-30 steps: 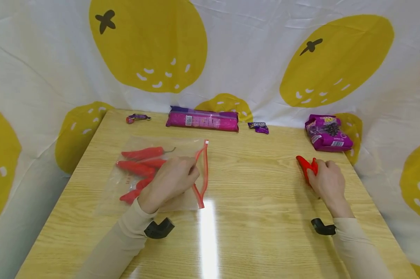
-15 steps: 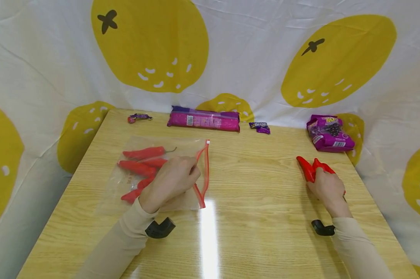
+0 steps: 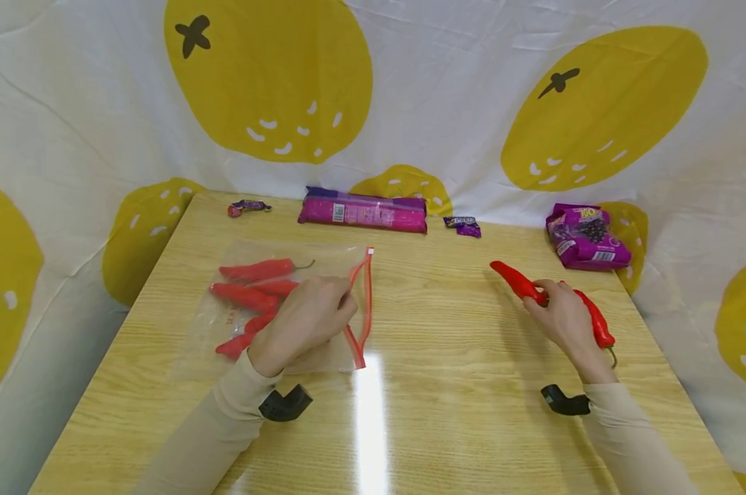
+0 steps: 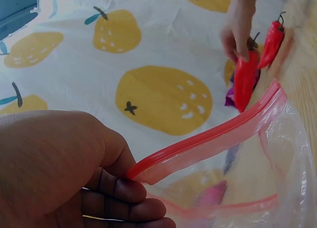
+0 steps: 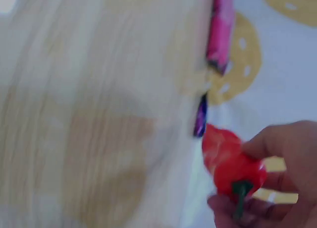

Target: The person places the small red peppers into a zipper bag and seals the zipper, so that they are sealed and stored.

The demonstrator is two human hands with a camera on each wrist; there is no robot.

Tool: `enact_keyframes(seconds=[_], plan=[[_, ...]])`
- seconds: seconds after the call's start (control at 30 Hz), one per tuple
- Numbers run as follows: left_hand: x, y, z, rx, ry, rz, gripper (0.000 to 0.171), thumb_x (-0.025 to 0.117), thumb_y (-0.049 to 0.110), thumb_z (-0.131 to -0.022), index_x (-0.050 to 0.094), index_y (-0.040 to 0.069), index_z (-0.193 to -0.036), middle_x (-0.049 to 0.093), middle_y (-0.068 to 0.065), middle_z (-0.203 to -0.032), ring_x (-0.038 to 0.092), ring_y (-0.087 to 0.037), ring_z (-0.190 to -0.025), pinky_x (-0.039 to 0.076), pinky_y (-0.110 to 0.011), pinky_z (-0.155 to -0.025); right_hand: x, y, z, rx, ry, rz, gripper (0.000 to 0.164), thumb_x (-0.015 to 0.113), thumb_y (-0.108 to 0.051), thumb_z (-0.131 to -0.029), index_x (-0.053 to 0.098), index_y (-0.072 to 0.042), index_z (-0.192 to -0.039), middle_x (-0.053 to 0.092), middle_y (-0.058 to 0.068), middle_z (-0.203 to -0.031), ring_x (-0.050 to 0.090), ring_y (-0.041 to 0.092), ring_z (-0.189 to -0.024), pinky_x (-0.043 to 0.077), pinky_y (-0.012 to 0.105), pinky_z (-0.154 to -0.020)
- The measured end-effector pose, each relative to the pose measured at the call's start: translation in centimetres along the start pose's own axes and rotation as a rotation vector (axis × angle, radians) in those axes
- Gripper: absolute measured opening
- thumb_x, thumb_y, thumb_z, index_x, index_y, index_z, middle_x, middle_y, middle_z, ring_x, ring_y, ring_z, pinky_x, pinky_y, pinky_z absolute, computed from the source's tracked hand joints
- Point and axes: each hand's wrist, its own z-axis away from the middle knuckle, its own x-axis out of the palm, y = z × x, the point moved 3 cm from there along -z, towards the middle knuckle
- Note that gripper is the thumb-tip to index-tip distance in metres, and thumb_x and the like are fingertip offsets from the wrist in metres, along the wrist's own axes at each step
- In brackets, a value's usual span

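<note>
A clear zip bag (image 3: pixel 323 361) with a red zip edge lies on the left of the table, several red chili peppers (image 3: pixel 255 270) inside it. My left hand (image 3: pixel 307 316) pinches the upper lip of its mouth, which gapes in the left wrist view along the red strip (image 4: pixel 208 134). My right hand (image 3: pixel 561 316) grips one red chili pepper (image 3: pixel 511 278) near its stem end, the tip pointing up and left. In the right wrist view the green stem (image 5: pixel 241 193) of this pepper faces the camera. Another red chili pepper (image 3: pixel 597 323) lies on the table just right of that hand.
Along the table's back edge lie a long purple packet (image 3: pixel 363 210), small wrapped candies (image 3: pixel 463 225) and more small candies (image 3: pixel 249 206) at the left. A bulky purple bag (image 3: pixel 588 237) stands at the back right. A patterned cloth (image 3: pixel 434 89) hangs behind.
My right hand has lifted one chili pepper and moved it leftward, away from the other pepper, which stays on the table. The left hand keeps its hold on the bag.
</note>
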Motion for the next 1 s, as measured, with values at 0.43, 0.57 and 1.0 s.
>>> enact_keyframes(seconds=[0.43,0.57,1.0], plan=[[0.1,0.0,0.0,-0.029,-0.039,0.009,0.026,0.051,0.013,-0.081,0.043,0.016,-0.057,0.033,0.005,-0.050,0.031,-0.008,-0.043,0.025,-0.021,-0.040,3.2,-15.7,0.6,-0.270,-0.285,-0.548,0.034,0.069,-0.029,-0.081,0.060,-0.013,-0.109,0.064,0.004,-0.098,0.062,0.012,-0.070,0.050,0.028,-0.059],[0.2,0.0,0.0,-0.054,-0.066,0.030,0.022,0.052,0.014,-0.083,0.047,0.017,-0.062,0.037,0.004,-0.052,0.033,-0.009,-0.043,0.027,-0.021,-0.039,4.8,-18.8,0.3,-0.331,-0.285,-0.559,0.031,0.069,-0.024,-0.081,0.061,-0.011,-0.107,0.063,0.003,-0.100,0.062,0.009,-0.068,0.051,0.026,-0.059],[0.0,0.1,0.0,0.013,-0.014,0.004,0.026,0.052,0.011,-0.080,0.041,0.016,-0.057,0.032,0.005,-0.053,0.031,-0.009,-0.048,0.025,-0.023,-0.044,8.2,-24.9,-1.2,-0.460,-0.186,-0.445,0.023,0.068,-0.010,-0.078,0.063,-0.005,-0.100,0.058,0.007,-0.091,0.058,0.014,-0.075,0.048,0.022,-0.064]])
